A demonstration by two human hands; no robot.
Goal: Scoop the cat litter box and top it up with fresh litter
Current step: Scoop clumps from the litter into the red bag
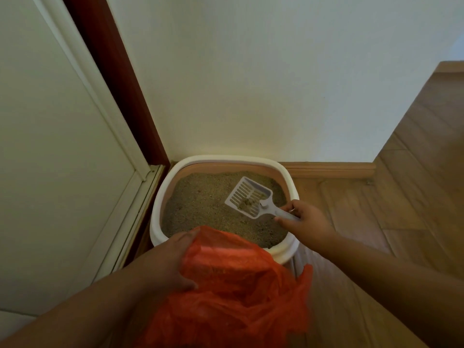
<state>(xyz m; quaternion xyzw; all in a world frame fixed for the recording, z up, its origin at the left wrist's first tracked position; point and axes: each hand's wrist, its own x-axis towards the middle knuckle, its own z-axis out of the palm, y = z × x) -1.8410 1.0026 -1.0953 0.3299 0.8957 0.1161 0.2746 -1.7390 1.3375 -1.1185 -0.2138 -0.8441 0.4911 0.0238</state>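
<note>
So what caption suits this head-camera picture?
Right hand lifts a clump in the scoop over the litter box; left hand holds the orange bag.

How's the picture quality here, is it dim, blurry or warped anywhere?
Head view: dim, greenish-warm light with no glare; wide-angle lens bows the door frame; the scoop and litter box are fairly sharp, while the orange bag and forearms near the bottom edge look soft.

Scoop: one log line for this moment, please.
right hand holds scoop | clump in scoop, above litter box | left hand holds orange bag
</note>
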